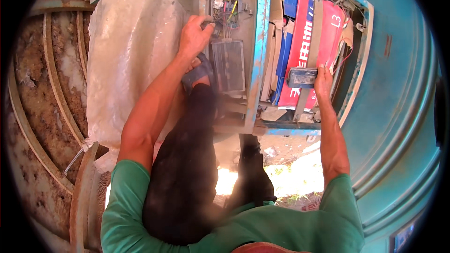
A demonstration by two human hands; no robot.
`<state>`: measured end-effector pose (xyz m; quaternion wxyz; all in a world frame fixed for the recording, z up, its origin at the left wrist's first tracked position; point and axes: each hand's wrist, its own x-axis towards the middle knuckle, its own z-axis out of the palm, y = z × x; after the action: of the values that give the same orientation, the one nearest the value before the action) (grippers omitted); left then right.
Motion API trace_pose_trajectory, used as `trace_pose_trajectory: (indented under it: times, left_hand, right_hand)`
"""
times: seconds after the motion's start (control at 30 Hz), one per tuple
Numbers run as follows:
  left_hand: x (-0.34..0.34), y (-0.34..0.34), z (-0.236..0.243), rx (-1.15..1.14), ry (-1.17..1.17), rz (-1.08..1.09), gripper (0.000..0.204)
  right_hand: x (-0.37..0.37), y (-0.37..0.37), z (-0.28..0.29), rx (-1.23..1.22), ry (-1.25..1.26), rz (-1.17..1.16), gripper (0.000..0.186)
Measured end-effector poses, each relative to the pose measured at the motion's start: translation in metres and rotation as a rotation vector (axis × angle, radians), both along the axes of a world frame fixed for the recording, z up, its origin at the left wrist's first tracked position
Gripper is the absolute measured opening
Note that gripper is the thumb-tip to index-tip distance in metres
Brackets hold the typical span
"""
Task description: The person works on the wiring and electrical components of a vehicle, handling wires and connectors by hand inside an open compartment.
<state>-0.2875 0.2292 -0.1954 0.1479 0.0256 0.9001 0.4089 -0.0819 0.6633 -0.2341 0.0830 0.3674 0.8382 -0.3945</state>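
Black, flat-faced oblong box [302, 78] runs left-to-right, right end gripped by right hand [323, 83]; left hand [194, 37] curls, hold unclear.

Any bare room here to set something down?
Sunlit ground lies open below the blue frame, between the dark trouser leg and right forearm, glare hiding detail. A gap of unclear depth separates the red package from the frame's right bar. Crowded: around the left hand and wires, and where the right hand holds a dark device.

Rusty blue metal frame [260, 42], red package [330, 37] inside under brown strap [317, 33], cardboard [271, 61] alongside.
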Motion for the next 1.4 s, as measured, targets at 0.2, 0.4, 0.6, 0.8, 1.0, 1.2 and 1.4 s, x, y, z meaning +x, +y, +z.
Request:
trace_pose_trajectory:
  times: [0.2, 0.4, 0.6, 0.8, 1.0, 1.2, 1.4]
  left_hand:
    - [-0.017, 0.024, 0.018, -0.1, -0.324, -0.123, 0.06]
    - [-0.018, 0.041, 0.016, -0.062, -0.512, -0.162, 0.073]
    - [-0.01, 0.045, 0.022, 0.099, -0.556, -0.093, 0.073]
    - [-0.007, 0.05, 0.031, 0.112, -0.571, -0.06, 0.071]
    - [-0.035, 0.034, 0.016, 0.071, -0.437, 0.05, 0.057]
    - [-0.073, 0.029, 0.009, -0.002, -0.432, 0.02, 0.054]
    - [-0.089, 0.017, 0.0, -0.122, -0.333, -0.136, 0.057]
  right_hand:
    - [0.009, -0.009, -0.004, 0.066, -0.027, 0.018, 0.045]
    - [0.009, -0.01, -0.008, 0.081, 0.013, 0.02, 0.047]
    - [0.007, -0.004, -0.023, 0.367, 0.153, 0.186, 0.044]
    - [-0.086, -0.07, 0.043, -0.044, 0.204, 0.047, 0.039]
    - [-0.167, -0.15, 0.017, -0.244, 0.223, -0.06, 0.042]
    - [-0.188, -0.204, -0.003, 0.091, 0.251, -0.189, 0.04]
    - [-0.186, -0.223, -0.005, 0.181, 0.189, -0.184, 0.039]
